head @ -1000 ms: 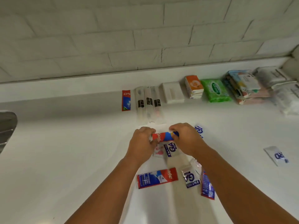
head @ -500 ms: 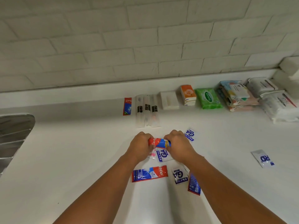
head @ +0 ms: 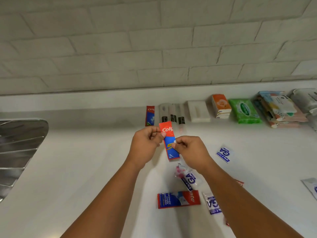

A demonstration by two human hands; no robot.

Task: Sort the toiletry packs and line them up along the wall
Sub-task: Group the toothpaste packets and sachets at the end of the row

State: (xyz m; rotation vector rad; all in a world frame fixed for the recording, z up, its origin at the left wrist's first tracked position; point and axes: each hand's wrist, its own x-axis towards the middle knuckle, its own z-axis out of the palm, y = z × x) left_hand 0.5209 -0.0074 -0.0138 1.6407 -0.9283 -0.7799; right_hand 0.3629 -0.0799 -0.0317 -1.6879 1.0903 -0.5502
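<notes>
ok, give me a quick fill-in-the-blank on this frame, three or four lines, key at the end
1. Both the left hand and right hand pinch one red-and-blue ____ sachet.
2. In the row by the white brick wall, the green wipes pack lies directly right of the ____ tissue pack.
3. The ridged metal drainboard sits at the ____ edge of the view.

Missing words: toothpaste; orange; left
</notes>
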